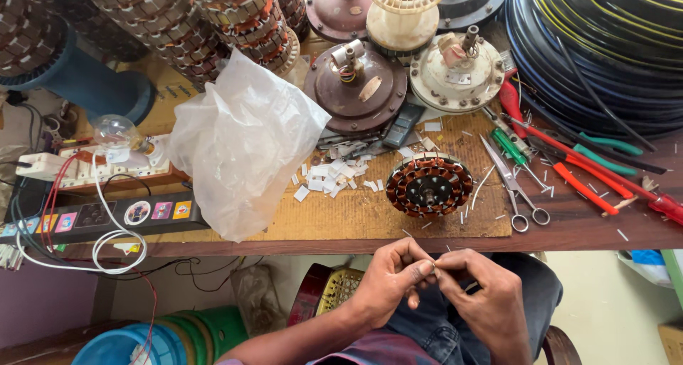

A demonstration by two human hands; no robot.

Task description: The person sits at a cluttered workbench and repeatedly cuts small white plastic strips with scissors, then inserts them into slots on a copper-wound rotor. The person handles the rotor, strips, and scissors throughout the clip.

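Pale, thin wire (442, 252), barely visible, sits pinched between left hand (390, 280) and right hand (478, 291) fingertips.

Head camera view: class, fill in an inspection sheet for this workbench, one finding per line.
Surface: wooden bench with a worn cardboard mat.
Job's things: copper-wound stator flat on the mat; what the fingers pinch is too small to tell.
Clutter: white paper slips, scissors, red-handled pliers, crumpled plastic bag, brown motor cover.
Hands: left hand and right hand meet fingertip to fingertip below the bench edge.
Cables: white wire loop hangs off the power strip; coiled cable top right.
Surroundings: plastic tubs under the bench.
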